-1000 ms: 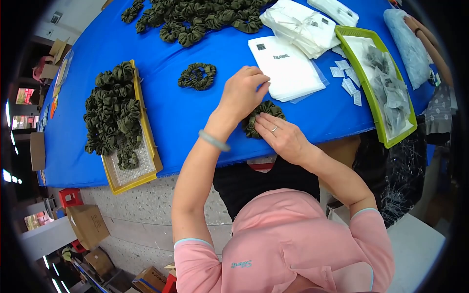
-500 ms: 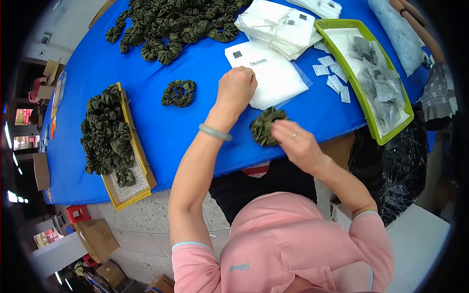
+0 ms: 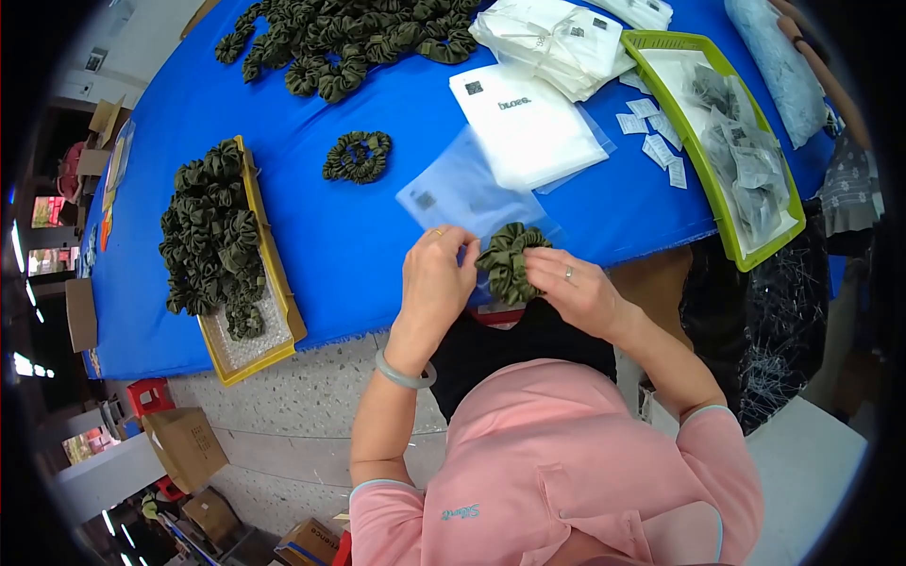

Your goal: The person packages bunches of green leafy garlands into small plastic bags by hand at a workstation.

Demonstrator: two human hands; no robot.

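Observation:
My right hand [image 3: 576, 288] grips a dark green scrunchie [image 3: 510, 263] at the table's front edge. Close to its left side, my left hand [image 3: 440, 274] has its fingers pinched together at the near end of a clear plastic bag [image 3: 462, 189]. That bag lies on the blue cloth, partly beside a stack of white printed bags [image 3: 533, 127]. A single scrunchie [image 3: 358, 158] rests flat farther left. Several small white labels [image 3: 658, 149] are spread to the right of the stack.
A yellow tray [image 3: 274, 264] with piled scrunchies is at the left, and a green tray [image 3: 694, 141] of filled bags at the right. A large scrunchie heap [image 3: 349, 42] and a bundle of bags [image 3: 557, 45] lie at the back. Another person's arm [image 3: 830, 80] is at the far right.
My left hand has come back toward me, and a clear bag now extends from it, off the white stack. The scrunchie in my right hand has moved slightly, close to my left fingers.

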